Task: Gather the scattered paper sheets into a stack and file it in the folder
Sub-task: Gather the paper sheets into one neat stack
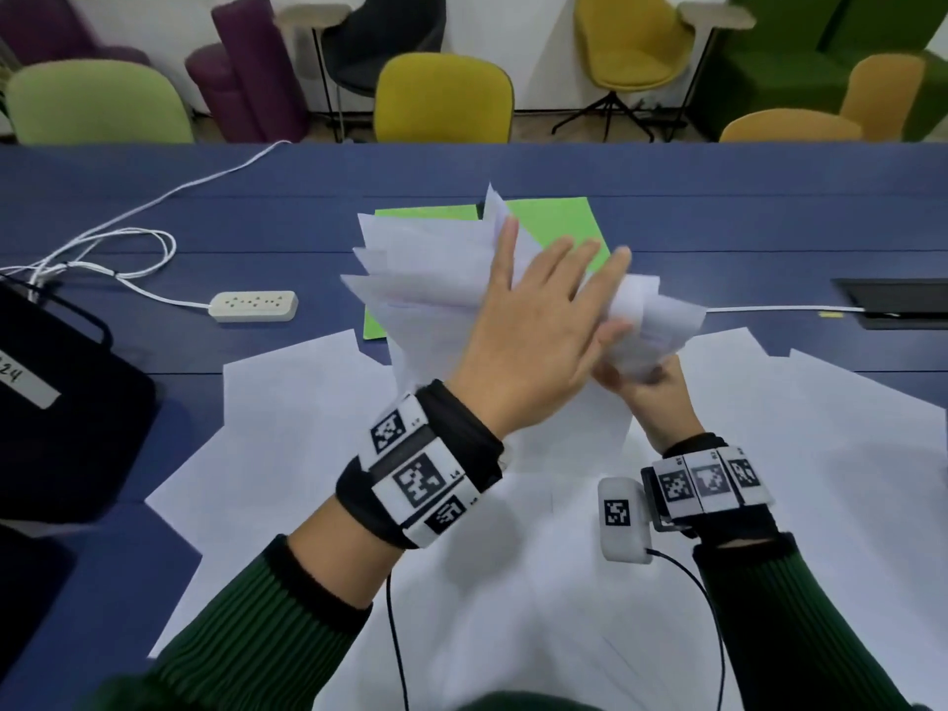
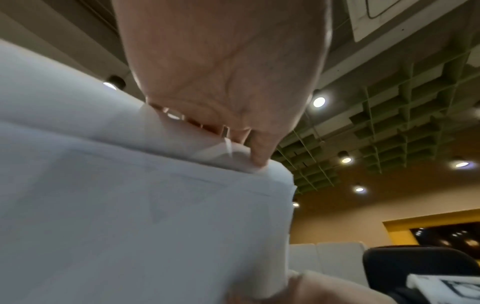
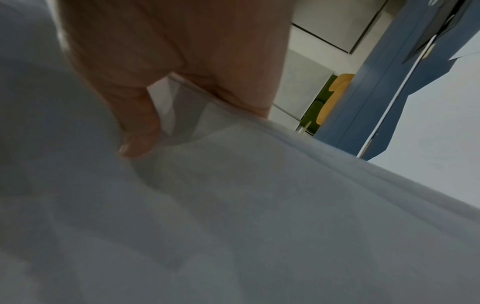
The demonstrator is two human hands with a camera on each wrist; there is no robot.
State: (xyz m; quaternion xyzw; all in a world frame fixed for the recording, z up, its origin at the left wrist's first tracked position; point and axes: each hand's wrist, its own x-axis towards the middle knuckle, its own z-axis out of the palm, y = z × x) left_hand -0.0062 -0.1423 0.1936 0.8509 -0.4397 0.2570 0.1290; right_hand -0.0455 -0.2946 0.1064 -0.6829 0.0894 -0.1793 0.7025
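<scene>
Paper bundle raised above the table.
Right hand [image 1: 649,382] grips fanned sheets [image 1: 426,279]; flat left hand [image 1: 533,320] presses them; green folder [image 1: 559,223] at 12 o'clock.

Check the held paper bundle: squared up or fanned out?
Fanned out. In the head view the bundle's corners splay at different angles over the green folder; right hand grips its end.

This is an office meeting room or shared lounge. A long dark-blue table [image 1: 154,187] carries a white power strip [image 1: 255,305] with its white cable [image 1: 128,213] and a recessed black cable hatch [image 1: 895,302]. Beyond it stand mustard-yellow shell chairs [image 1: 443,97], a light-green chair [image 1: 97,102] and purple upholstered seats [image 1: 246,79]. Overhead runs a green grid ceiling [image 2: 389,123] with round spotlights [image 2: 319,101].
</scene>
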